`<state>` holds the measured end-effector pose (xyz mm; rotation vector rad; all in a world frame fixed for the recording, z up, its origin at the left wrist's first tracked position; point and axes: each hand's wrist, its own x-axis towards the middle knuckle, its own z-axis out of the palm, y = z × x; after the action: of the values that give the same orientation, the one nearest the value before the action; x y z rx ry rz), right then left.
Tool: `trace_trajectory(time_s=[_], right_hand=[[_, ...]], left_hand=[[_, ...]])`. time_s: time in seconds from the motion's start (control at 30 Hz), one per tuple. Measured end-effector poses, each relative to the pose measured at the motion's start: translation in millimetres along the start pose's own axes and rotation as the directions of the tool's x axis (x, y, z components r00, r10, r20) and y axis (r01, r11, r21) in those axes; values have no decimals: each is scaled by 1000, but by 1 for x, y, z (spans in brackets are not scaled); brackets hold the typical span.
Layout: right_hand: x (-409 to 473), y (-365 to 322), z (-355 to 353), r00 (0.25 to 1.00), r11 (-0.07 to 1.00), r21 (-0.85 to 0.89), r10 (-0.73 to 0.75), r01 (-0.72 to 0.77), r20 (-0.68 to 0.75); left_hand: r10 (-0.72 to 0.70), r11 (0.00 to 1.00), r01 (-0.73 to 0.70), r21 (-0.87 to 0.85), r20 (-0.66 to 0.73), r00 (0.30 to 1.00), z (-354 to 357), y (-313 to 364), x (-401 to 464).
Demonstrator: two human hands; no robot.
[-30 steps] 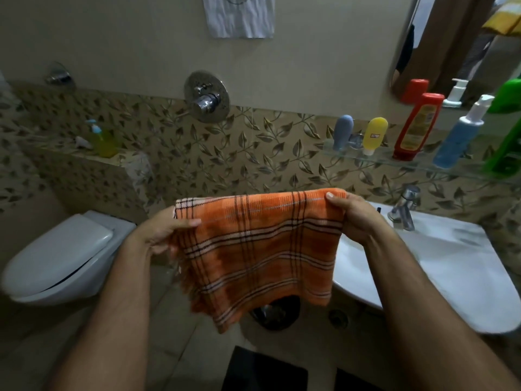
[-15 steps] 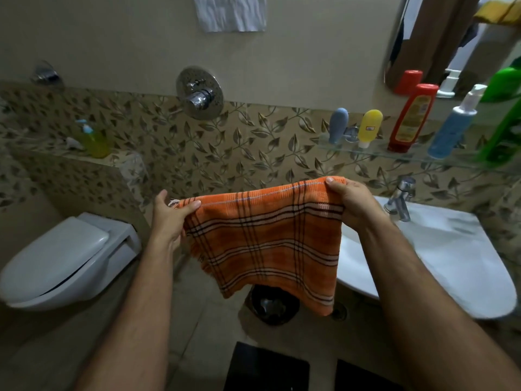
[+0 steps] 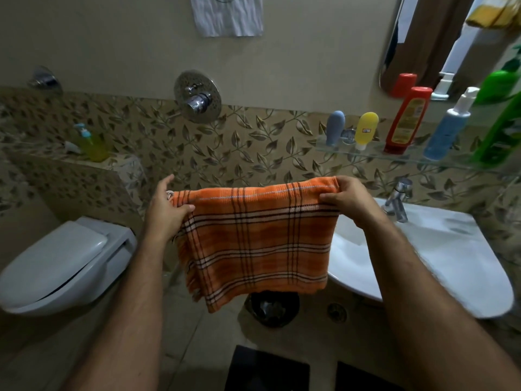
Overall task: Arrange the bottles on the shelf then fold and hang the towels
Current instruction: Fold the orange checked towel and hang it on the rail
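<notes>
The orange plaid towel (image 3: 255, 244) hangs folded in mid-air just left of the white sink (image 3: 439, 258), its top edge stretched level between both hands. The left hand (image 3: 165, 210) pinches the towel's left top corner, thumb on the near side and fingers (image 3: 166, 183) behind the cloth. The right hand (image 3: 348, 200) grips the right top corner, fingers curled over the edge close to the sink's rim. The towel's lower edge dangles above a dark bin (image 3: 272, 309) on the floor below the sink. Above the sink, a glass shelf (image 3: 375, 153) carries a row of bottles: a blue-grey tube (image 3: 335, 128), a yellow tube (image 3: 366, 128), a red bottle (image 3: 408, 119), a blue pump bottle (image 3: 448, 128) and a green bottle (image 3: 501, 122). Well left of the sink stands a closed toilet (image 3: 62, 263).
</notes>
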<state>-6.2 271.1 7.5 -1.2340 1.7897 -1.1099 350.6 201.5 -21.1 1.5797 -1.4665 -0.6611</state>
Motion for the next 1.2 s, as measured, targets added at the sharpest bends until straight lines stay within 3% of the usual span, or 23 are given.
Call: trace_trajectory(time_s=[0.13, 0.23, 0.3, 0.37, 0.53, 0.7, 0.83, 0.97, 1.1, 1.2], right_hand=[[-1, -5, 6, 988, 991, -133, -25, 5, -150], [-3, -8, 7, 977, 985, -128, -137, 117, -160], [-4, -9, 9, 974, 983, -105, -168, 153, -150], [-7, -10, 12, 975, 989, -9, -150, 151, -162], [-15, -12, 7, 988, 946, 309, -59, 102, -145], [-22, -8, 2, 991, 936, 340, -49, 90, -127], [-24, -2, -6, 991, 965, 232, -108, 123, -76], [-29, -5, -19, 979, 966, -158, -203, 204, 24], [-35, -14, -20, 931, 763, -584, -363, 278, -30], [-40, -24, -25, 913, 716, -639, -405, 281, -52]], left_hand=[[-62, 987, 56, -150, -39, 997, -5, 3, 3], [-166, 947, 145, -288, -51, 985, -6, 1, 6], [-292, 857, 260, -446, -5, 956, -4, 2, 7], [-361, 739, 335, -584, 77, 929, -1, 4, 8], [-345, 663, 326, -674, 111, 932, -3, 7, 13], [-200, 788, 259, -559, 165, 966, -4, 15, 7], [-6, 970, 26, -243, 83, 997, -9, 12, 1], [121, 992, -121, 31, -2, 993, -11, 14, 2], [203, 962, -183, 204, -79, 976, -12, 24, 1], [226, 946, -199, 257, -80, 971, -21, 25, 5]])
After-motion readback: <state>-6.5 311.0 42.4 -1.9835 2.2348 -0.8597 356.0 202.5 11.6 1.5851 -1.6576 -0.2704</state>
